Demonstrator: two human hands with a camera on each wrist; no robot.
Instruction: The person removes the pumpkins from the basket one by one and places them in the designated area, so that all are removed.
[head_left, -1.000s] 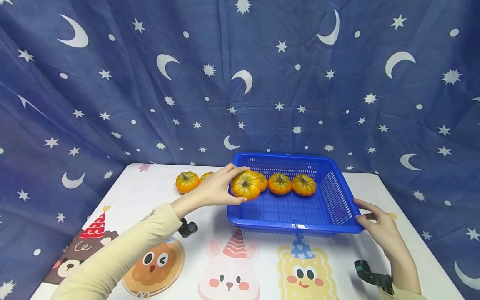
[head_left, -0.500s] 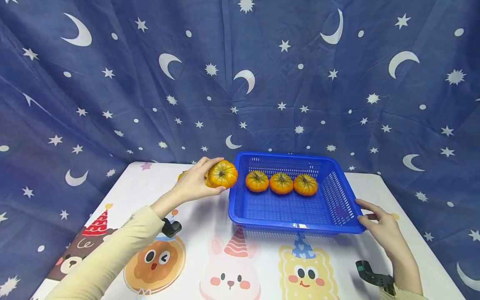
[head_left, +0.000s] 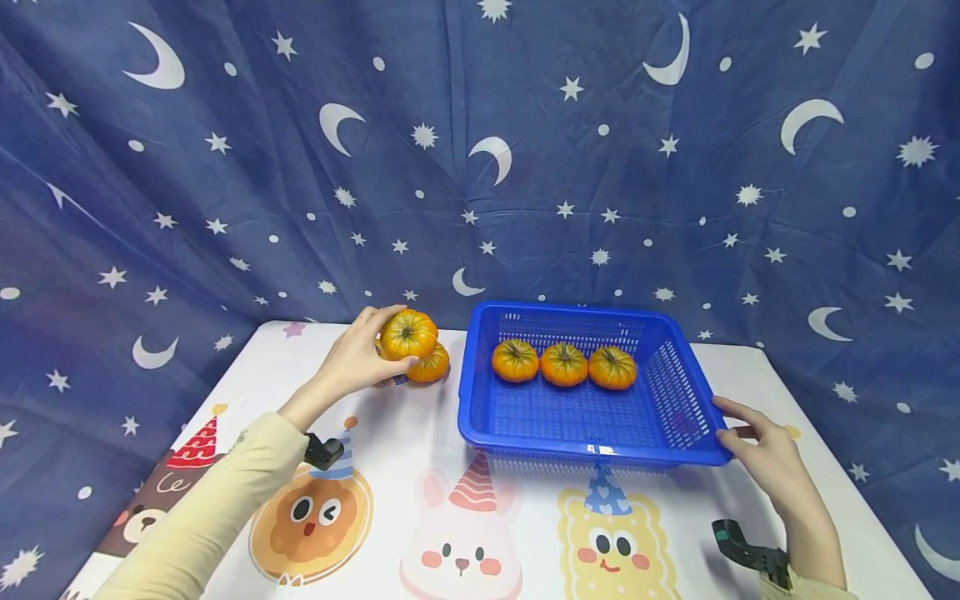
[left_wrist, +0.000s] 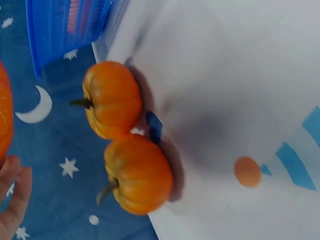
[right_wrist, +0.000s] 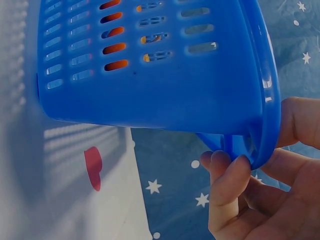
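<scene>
My left hand (head_left: 358,354) grips a small orange pumpkin (head_left: 408,334) between thumb and fingers, held up off the table left of the basket. Behind and below it, two more pumpkins sit side by side on the table, a nearer-basket pumpkin (left_wrist: 114,100) and its neighbour (left_wrist: 140,174), the latter mostly hidden in the head view. The blue plastic basket (head_left: 600,454) holds three pumpkins in a row, the leftmost pumpkin (head_left: 515,361) among them. At the basket's right rim, my right hand (head_left: 776,458) pinches the edge, fingers curled under the lip in the right wrist view.
A white tablecloth (head_left: 420,450) with printed cartoon animals and party hats covers the table. Directly behind the table's back edge hangs a dark blue curtain (head_left: 420,167) with moons and stars. Black wrist cameras are strapped to both wrists.
My left hand has carried its pumpkin from over the basket's left side leftward, out past the rim, to above the table pumpkins. The right hand stays at the basket rim.
</scene>
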